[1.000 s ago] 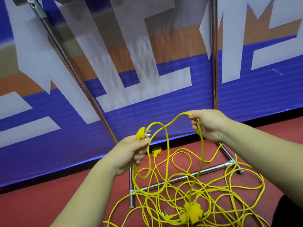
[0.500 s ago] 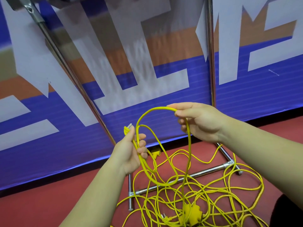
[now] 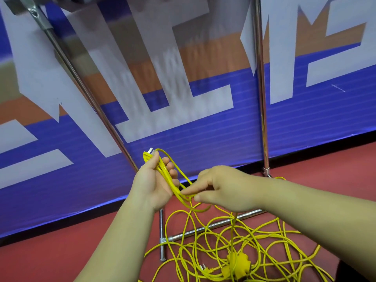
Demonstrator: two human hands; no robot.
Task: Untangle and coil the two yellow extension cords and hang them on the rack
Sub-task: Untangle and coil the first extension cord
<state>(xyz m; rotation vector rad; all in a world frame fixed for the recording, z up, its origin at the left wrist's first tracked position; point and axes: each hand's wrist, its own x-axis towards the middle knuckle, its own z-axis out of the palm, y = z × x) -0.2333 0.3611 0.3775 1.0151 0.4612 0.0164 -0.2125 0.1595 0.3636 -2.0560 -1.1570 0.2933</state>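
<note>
The left hand is in the middle of the frame, palm up. Its fingers are curled round a few loops of yellow cord. The plug on the end of that cord sticks out of the top of the hand, with its metal pins pointing up.

Just to the right, the right hand pinches the same cord between thumb and first finger, right beside the left hand's fingers.

From there the cord drops to a big messy tangle in the lower right of the frame. The tangle lies on the red floor and across the bottom bar of the rack. A yellow socket block sits in the tangle near the bottom edge, and a second plug lies just left of it.

The rack's shiny poles go up, one straight and one leaning to the upper left. Behind them is a blue wall with white shapes.
</note>
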